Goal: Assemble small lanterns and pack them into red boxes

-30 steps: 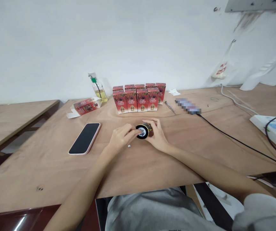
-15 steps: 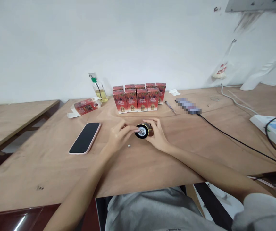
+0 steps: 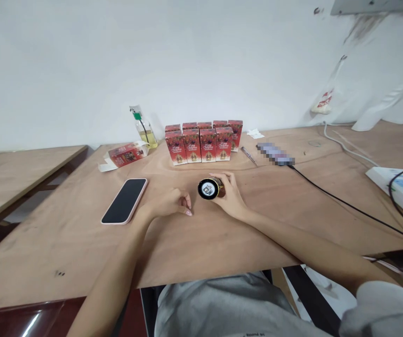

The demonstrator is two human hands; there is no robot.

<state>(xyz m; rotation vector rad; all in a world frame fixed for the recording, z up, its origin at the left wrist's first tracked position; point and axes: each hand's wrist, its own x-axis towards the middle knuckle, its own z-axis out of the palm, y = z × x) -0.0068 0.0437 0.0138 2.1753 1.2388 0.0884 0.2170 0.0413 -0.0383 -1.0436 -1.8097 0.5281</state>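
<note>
My right hand (image 3: 231,196) is wrapped round a small black-and-gold lantern (image 3: 208,188), which lies on its side with its round black base turned towards me. A pale disc with a metallic recess, like a battery compartment, shows in the middle of that base. Down on the tabletop, left of the lantern, is my left hand (image 3: 171,202). Its fingers are curled, with thumb and fingertips close together on the wood; whatever lies between them is hidden.
Several red printed boxes (image 3: 201,145) stand behind my hands. An opened red box (image 3: 127,155), a pump bottle (image 3: 147,133) and a phone (image 3: 124,201) are to the left. On the right lie a screwdriver (image 3: 249,156), a blurred device (image 3: 274,154) on a black cable, and a white power strip (image 3: 398,187).
My left hand has left the lantern's base and moved down and left to the table, covering the spot where a small round pale piece lay. My right hand still holds the lantern.
</note>
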